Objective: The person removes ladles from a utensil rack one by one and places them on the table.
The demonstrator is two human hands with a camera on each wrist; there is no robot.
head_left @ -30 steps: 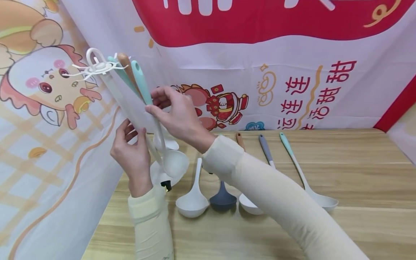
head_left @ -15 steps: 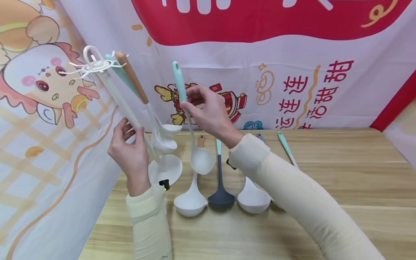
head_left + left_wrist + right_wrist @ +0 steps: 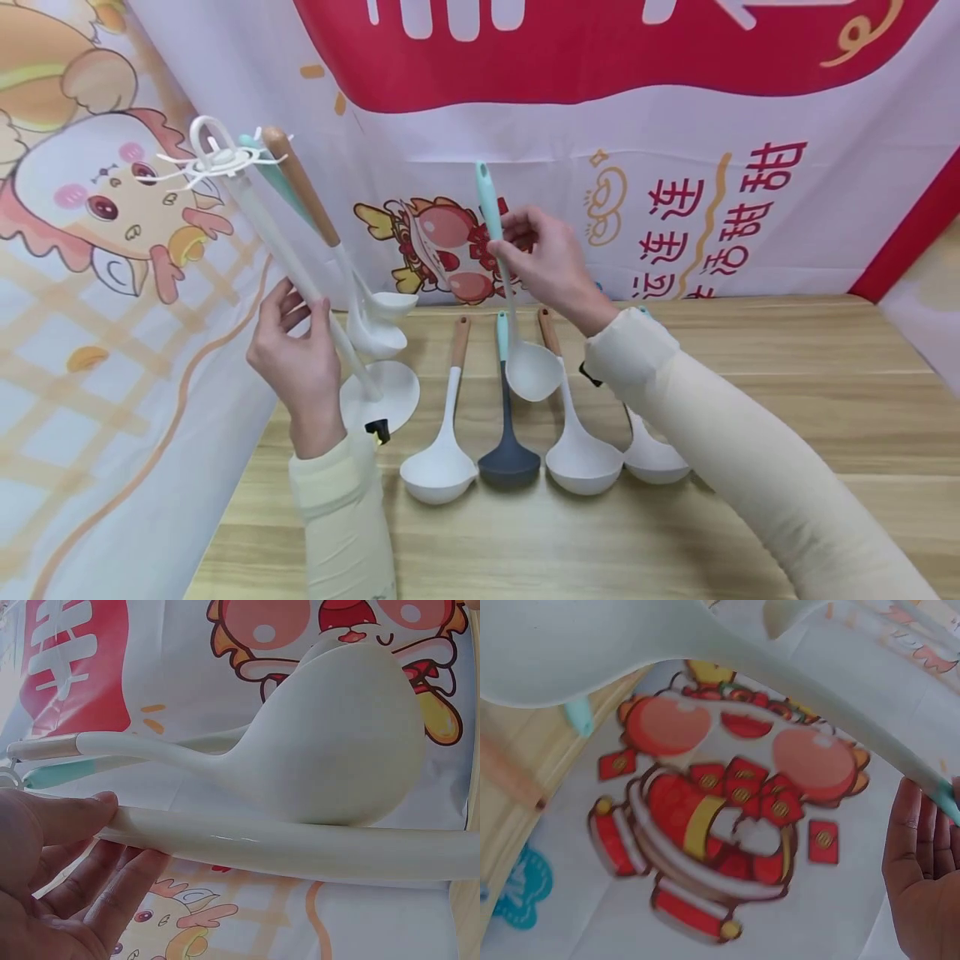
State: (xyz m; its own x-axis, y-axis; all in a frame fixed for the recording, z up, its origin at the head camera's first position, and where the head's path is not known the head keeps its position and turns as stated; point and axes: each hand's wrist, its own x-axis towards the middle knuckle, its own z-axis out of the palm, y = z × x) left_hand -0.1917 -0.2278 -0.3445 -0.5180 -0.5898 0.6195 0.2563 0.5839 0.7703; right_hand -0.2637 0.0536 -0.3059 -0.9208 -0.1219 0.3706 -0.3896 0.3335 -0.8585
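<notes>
My left hand grips the white pole of a utensil stand, its thumb and fingers around the shaft in the left wrist view. From the stand's hooked top hang a wooden-handled ladle and a mint-handled ladle, bowls low beside the pole. To the right, my right hand pinches another mint-handled ladle at the lower end of its handle. It hangs nearly upright, bowl down, overlapping the ladles on the table in the head view. The right wrist view shows its pale neck running to the fingers.
On the wooden table lies a row of ladles: a white one with a wooden handle, a dark grey one, another white one and more, partly behind my right sleeve. A printed cloth hangs behind.
My right hand has carried the mint-handled ladle away from the stand, rightward over the row of ladles. My left hand keeps its grip on the pole in about the same place.
</notes>
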